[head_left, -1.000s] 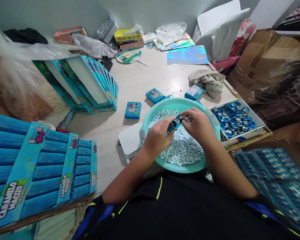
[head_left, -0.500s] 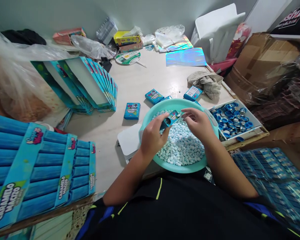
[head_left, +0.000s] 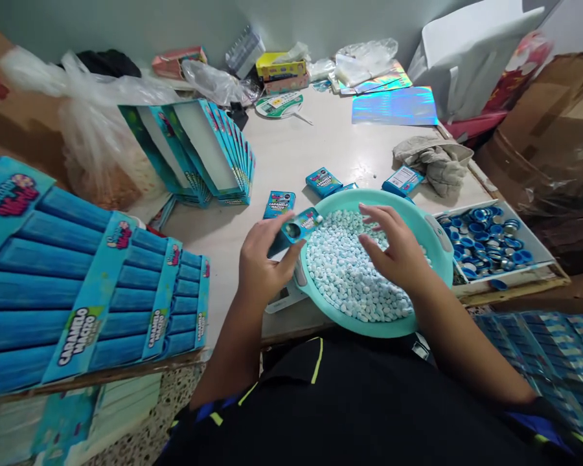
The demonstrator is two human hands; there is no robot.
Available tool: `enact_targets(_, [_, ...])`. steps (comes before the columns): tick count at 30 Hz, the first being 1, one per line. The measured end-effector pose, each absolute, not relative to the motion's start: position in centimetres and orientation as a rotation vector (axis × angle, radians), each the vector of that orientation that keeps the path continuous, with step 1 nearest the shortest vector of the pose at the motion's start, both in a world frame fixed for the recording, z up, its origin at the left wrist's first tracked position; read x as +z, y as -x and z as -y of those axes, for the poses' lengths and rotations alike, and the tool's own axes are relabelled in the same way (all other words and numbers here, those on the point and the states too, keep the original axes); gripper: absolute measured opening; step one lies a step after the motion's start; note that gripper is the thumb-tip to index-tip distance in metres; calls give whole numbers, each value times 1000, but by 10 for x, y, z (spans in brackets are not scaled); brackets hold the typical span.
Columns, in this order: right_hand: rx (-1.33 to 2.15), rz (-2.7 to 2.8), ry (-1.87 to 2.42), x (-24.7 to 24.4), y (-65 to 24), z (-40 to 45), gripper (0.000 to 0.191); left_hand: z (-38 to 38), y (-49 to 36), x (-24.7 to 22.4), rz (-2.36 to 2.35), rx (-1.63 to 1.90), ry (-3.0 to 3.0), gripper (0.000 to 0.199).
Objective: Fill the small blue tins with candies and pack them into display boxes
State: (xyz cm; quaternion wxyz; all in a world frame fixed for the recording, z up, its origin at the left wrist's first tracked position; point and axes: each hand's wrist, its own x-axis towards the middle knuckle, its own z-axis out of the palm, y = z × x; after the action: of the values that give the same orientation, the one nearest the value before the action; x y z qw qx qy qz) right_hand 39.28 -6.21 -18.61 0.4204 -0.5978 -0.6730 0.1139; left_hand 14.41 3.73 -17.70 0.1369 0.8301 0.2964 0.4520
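My left hand (head_left: 267, 259) grips a small blue candy box (head_left: 300, 226) between thumb and fingers, at the left rim of a turquoise basin (head_left: 364, 329). A round dark hole shows in the box's face, and a pale piece sits at its right end. My right hand (head_left: 393, 243) is over the basin, its fingers apart and nothing visible in them. White and pale blue candies (head_left: 354, 272) fill much of the basin. Under the box and left hand, a white scale (head_left: 286, 299) is partly covered. Behind the left hand lies another blue candy box (head_left: 278, 203).
More blue boxes (head_left: 322, 182) lie behind the basin, near a grey cloth (head_left: 440, 169). To the right stands a white tray of blue caps (head_left: 490, 236). Blue display cartons (head_left: 92, 285) are stacked at left; folded display sleeves (head_left: 218, 155) stand behind them.
My left hand has carried the candy box leftward, from over the candies to the basin's left rim. My right hand has come away from the box and spread its fingers. The view has shifted.
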Motion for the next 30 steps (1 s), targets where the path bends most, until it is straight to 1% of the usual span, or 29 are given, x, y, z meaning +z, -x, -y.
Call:
enact_targets(2, [167, 1837, 1455, -181, -385, 63, 51, -33, -152, -176, -710, 1251, -2499, 52])
enact_targets(3, [112, 1909, 1446, -179, -383, 63, 49, -31, -157, -176, -657, 1237, -2533, 54])
enact_targets(6, [-31, 1973, 1490, -178, -385, 61, 30, -27, -166, -176, -635, 1259, -2553, 58])
enact_targets(9, [-90, 1794, 1529, -181, -397, 62, 17, -29, -160, -178, -828, 1344, -2433, 53])
enact_targets(12, [6, 1636, 1516, -183, -405, 65, 15, -34, -141, -181, -1104, 1428, -2214, 50])
enact_targets(17, [149, 1643, 1568, -185, -402, 68, 16, -51, -106, -202, -1282, 1420, -1804, 48])
enact_targets(22, [311, 1745, 1662, -186, -402, 69, 22, -70, -84, -238, -1194, 1152, -1660, 49])
enact_targets(24, [393, 1825, 1680, -190, -404, 69, 27, -73, -78, -247, -1143, 1065, -1631, 58])
enact_targets(27, [545, 2032, 1731, -200, -409, 70, 40, -75, -67, -253, -1087, 1031, -1626, 84])
enact_targets(28, [588, 2093, 1759, -204, -410, 71, 43, -76, -63, -253, -1070, 1059, -1615, 88])
enact_targets(30, [638, 2160, 1807, -209, -411, 72, 47, -77, -54, -253, -1036, 1152, -1551, 84])
